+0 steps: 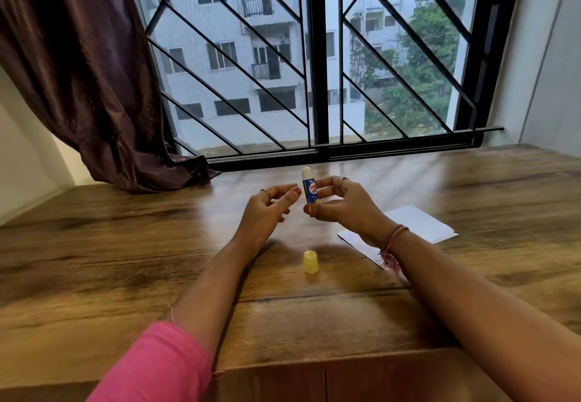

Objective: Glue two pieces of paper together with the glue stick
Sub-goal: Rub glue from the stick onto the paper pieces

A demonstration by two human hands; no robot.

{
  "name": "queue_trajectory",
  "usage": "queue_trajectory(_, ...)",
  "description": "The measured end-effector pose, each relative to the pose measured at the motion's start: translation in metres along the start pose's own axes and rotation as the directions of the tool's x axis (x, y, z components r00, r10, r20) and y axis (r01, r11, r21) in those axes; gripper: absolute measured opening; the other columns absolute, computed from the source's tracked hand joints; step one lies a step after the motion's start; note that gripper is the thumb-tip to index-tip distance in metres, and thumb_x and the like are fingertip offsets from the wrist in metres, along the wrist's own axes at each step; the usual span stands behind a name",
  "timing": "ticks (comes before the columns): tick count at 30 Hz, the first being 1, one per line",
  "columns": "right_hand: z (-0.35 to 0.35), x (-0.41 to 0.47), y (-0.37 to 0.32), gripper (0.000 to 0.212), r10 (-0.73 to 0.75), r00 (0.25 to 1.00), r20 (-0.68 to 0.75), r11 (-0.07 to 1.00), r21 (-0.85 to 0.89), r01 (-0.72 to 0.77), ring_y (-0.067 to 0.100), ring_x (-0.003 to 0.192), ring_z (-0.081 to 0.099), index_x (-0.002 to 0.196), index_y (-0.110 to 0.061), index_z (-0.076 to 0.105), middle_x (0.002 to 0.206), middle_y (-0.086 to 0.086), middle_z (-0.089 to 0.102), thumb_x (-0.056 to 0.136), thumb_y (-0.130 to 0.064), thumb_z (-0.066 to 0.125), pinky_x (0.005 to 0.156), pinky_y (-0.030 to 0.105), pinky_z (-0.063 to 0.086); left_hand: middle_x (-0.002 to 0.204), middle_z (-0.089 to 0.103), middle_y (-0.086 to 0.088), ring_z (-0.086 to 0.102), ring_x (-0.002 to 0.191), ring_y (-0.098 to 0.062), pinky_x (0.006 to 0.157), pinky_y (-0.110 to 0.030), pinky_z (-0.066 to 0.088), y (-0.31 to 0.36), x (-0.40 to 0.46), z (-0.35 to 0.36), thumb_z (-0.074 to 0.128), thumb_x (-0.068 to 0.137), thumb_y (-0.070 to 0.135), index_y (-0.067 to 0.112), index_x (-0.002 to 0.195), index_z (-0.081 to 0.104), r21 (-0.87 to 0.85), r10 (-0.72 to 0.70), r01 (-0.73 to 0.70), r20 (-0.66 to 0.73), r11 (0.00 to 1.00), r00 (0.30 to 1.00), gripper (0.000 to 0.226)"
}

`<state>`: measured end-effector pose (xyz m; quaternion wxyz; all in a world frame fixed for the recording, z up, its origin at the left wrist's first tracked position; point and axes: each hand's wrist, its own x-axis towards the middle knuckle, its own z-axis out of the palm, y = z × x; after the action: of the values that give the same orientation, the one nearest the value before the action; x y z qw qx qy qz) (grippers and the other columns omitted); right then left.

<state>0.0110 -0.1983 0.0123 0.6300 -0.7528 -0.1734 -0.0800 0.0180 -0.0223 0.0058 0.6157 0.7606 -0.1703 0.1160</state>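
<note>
My right hand [342,206] grips a blue and white glue stick [309,188] upright above the table, its cap off and the white glue tip showing. Just left of the stick my left hand [267,209] hovers with loosely curled fingers, holding nothing. The yellow cap [311,261] stands on the wooden table below the hands. White paper [418,224] lies flat on the table to the right, partly hidden behind my right wrist; I cannot tell how many sheets it is.
The wooden table [125,260] runs to a barred window [317,55] at the back. A dark brown curtain [81,71] hangs at the left, its end resting on the table's far left corner. A wall stands at the right.
</note>
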Motion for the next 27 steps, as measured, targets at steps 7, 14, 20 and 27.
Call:
queue_trajectory(7,-0.012,-0.006,-0.002,0.035,0.025,0.999,-0.035,0.999,0.028,-0.024,0.017,0.077,0.066,0.101,-0.017,0.061,0.092,0.006,0.069,0.072,-0.005,0.078,0.080,0.033,0.057,0.065,0.059,-0.001,0.055,0.055,0.002,0.056,-0.010,0.042,0.008,-0.012,-0.003,0.055,0.094,0.015,0.010,0.109,0.066,0.211,0.149,-0.130,-0.076,0.969,0.986,0.020)
queue_trajectory(14,-0.039,-0.036,-0.006,0.036,-0.005,0.993,-0.118,0.999,0.051,0.011,0.017,0.077,0.066,0.110,-0.012,0.062,0.088,0.002,0.070,0.077,-0.001,0.073,0.074,0.025,0.057,0.045,0.053,-0.005,0.052,0.041,-0.015,0.049,-0.017,0.040,0.026,-0.061,0.009,0.063,0.089,0.013,0.010,0.090,0.071,0.358,0.359,-0.411,0.203,0.839,0.911,0.008)
queue_trajectory(20,-0.067,-0.067,-0.005,0.038,0.032,0.989,-0.148,0.997,0.070,-0.022,0.015,0.081,0.064,0.118,-0.008,0.063,0.091,0.006,0.067,0.081,-0.004,0.069,0.074,0.021,0.056,0.047,0.047,0.011,0.051,0.050,-0.001,0.058,-0.015,0.036,0.031,-0.107,0.040,0.056,0.087,0.026,0.011,0.090,0.072,0.429,0.284,-0.521,0.503,0.738,0.817,0.022)
queue_trajectory(27,-0.098,-0.092,-0.005,0.026,0.097,0.976,-0.193,0.981,0.184,-0.061,0.018,0.084,0.064,0.109,-0.016,0.066,0.094,0.008,0.067,0.085,-0.005,0.064,0.082,0.030,0.055,0.088,0.070,-0.008,0.063,0.084,-0.026,0.059,-0.030,0.035,0.034,-0.110,0.066,0.039,0.094,0.040,0.027,0.137,0.045,0.668,0.238,-0.509,0.459,0.542,0.856,0.045)
